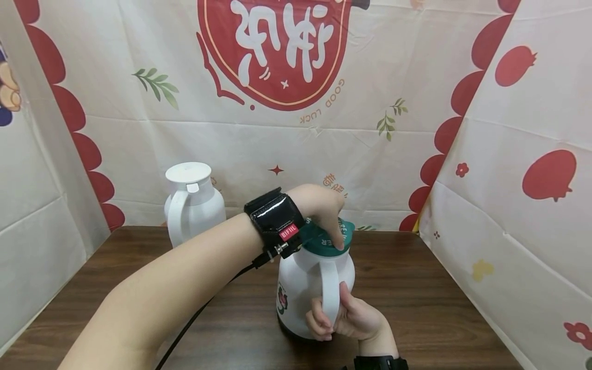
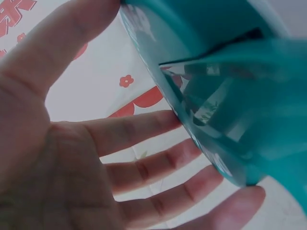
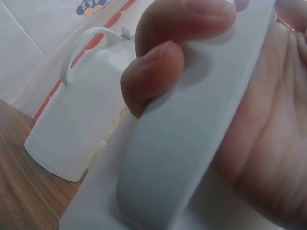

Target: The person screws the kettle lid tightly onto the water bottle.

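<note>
A white jug (image 1: 300, 288) with a green lid (image 1: 326, 241) stands on the brown table. From above, the left hand (image 1: 321, 205) grips the lid by its rim; in the left wrist view the thumb and fingers of that hand (image 2: 120, 139) lie around the edge of the green lid (image 2: 220, 96). The right hand (image 1: 351, 318) holds the jug's handle (image 1: 330, 293), its fingers curled round it. The right wrist view shows those curled fingers of the right hand (image 3: 192, 43) on the white handle (image 3: 192, 124).
Another white jug (image 1: 199, 205), with a white lid, stands at the back left of the table (image 1: 398, 288), and shows at the left in the right wrist view. A black cable (image 1: 194, 318) runs from the left wrist band. A printed cloth (image 1: 277, 144) hangs behind and at both sides.
</note>
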The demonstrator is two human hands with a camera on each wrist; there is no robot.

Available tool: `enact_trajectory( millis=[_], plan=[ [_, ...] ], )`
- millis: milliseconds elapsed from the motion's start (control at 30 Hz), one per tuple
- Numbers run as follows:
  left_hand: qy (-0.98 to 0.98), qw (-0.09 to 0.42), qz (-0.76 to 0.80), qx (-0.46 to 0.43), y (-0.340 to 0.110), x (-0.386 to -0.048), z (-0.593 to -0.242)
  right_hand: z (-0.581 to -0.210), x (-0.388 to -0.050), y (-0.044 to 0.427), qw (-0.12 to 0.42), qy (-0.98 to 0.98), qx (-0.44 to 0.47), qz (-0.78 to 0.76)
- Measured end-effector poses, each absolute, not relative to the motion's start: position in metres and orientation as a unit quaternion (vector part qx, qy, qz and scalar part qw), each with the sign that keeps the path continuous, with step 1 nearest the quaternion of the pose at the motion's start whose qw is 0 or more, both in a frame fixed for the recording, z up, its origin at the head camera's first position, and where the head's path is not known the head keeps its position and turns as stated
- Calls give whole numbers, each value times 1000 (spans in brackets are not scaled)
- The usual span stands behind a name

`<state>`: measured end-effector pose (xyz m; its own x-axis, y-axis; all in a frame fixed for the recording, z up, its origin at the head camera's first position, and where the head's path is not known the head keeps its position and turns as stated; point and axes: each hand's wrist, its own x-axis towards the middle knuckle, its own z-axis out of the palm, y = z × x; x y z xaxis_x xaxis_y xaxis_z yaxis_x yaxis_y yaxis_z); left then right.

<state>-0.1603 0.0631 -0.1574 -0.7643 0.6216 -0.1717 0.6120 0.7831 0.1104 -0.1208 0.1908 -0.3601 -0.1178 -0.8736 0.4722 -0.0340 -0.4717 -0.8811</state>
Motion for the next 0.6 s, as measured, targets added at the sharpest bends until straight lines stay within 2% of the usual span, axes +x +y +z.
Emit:
enact_trajectory(
  millis=[600],
  plan=[
    [923,115,7,368,61,-166,-156,-361,-121,191,337,390,-574,-637]
  ],
)
